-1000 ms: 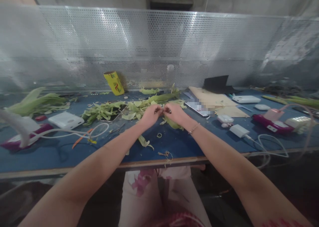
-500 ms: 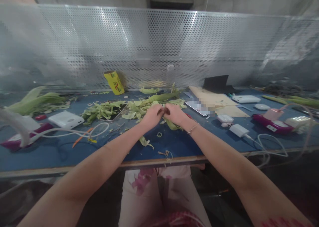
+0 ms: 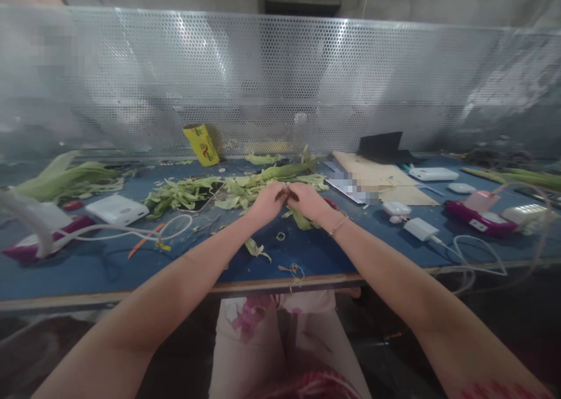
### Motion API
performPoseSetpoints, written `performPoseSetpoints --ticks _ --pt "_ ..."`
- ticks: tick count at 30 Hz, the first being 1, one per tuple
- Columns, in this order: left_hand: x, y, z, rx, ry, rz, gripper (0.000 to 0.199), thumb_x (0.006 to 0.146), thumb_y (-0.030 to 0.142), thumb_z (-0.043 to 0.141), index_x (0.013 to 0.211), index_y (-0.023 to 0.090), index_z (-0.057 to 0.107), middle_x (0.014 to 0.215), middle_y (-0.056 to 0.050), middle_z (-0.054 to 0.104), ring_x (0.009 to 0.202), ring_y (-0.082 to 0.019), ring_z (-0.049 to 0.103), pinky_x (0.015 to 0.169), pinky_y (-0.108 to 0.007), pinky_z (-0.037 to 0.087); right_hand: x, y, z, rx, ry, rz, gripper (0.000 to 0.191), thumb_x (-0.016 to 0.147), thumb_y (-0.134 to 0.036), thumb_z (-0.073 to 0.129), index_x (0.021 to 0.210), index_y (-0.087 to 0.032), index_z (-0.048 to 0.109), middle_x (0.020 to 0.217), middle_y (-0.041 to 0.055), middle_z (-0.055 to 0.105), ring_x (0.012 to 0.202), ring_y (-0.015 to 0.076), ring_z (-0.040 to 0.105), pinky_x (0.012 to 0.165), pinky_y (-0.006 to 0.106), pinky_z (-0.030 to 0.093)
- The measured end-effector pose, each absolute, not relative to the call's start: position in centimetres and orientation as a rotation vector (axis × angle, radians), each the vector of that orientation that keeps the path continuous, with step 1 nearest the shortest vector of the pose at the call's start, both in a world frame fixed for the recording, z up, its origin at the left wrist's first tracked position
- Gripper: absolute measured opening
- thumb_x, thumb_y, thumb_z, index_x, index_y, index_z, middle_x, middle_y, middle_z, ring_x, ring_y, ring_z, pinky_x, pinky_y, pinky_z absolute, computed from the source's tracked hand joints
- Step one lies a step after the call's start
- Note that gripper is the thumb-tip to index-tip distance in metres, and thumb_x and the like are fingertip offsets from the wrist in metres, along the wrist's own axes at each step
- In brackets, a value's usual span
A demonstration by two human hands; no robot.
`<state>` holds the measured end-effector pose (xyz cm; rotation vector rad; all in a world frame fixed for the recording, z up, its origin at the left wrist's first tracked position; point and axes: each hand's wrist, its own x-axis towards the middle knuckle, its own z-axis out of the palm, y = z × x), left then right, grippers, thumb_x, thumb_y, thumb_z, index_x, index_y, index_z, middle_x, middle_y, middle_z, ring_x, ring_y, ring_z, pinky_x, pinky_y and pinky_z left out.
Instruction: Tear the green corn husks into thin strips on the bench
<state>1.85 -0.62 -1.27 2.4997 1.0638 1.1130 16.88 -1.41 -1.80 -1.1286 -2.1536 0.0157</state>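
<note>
My left hand and my right hand meet over the middle of the blue table, fingertips pinched together. Whatever is between the fingers is too small or too hidden to make out. Around and behind them lies a loose heap of pale green leaves and husk strips. A green leaf shows just below my right hand. To the left, a pile of green leafy pieces rests partly on a dark flat tray-like thing. Scraps of leaf lie nearer the table edge.
A yellow box leans near the perforated metal screen. Phone and brown papers lie right of my hands. White chargers, cables and purple power strips sit at right; a white power bank is at left.
Almost nothing differs. Both hands stay together at the same spot, with only a very slight shift of the fingers.
</note>
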Motion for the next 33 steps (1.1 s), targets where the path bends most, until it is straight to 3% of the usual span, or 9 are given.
performPoseSetpoints --ticks 7,15,22,33 --pt "1.71 -0.82 -1.1 2.489 1.054 1.147 0.01 0.075 0.012 0.045 0.068 0.018 0.048 0.072 -0.002 0.05 0.074 -0.014 0.047 0.073 -0.029 0.041 16.96 -1.38 -1.59 -1.186 -2.13 0.063 0.006 0.072 -0.014 0.046 0.067 -0.017 0.046 0.07 0.0029 0.054 0.063 0.0133 0.045 0.062 0.024 0.034" --pt "1.53 -0.35 -1.2 2.457 1.097 1.162 0.009 0.076 0.013 0.045 0.071 0.018 0.051 0.073 -0.002 0.052 0.073 -0.014 0.048 0.072 -0.028 0.041 17.27 -1.27 -1.37 -1.207 -1.978 0.317 0.01 0.072 -0.021 0.055 0.074 -0.014 0.061 0.07 0.0016 0.063 0.064 0.0122 0.053 0.062 0.023 0.038" --pt "1.48 -0.15 -1.31 2.412 1.124 1.181 0.007 0.075 0.014 0.046 0.072 0.018 0.051 0.072 -0.002 0.053 0.071 -0.014 0.049 0.069 -0.027 0.041 17.52 -1.05 -1.32 -1.115 -1.905 0.612 0.014 0.071 -0.012 0.048 0.073 -0.014 0.062 0.066 0.0012 0.063 0.063 0.0116 0.057 0.063 0.023 0.043" --pt "1.62 0.04 -1.76 2.274 1.236 1.161 0.006 0.072 0.018 0.045 0.07 0.018 0.05 0.068 -0.001 0.055 0.067 -0.014 0.051 0.066 -0.028 0.042 17.21 -0.83 -1.56 -1.251 -2.072 0.195 0.018 0.079 -0.012 0.043 0.077 -0.015 0.061 0.077 0.0051 0.062 0.075 0.0145 0.054 0.072 0.026 0.039"
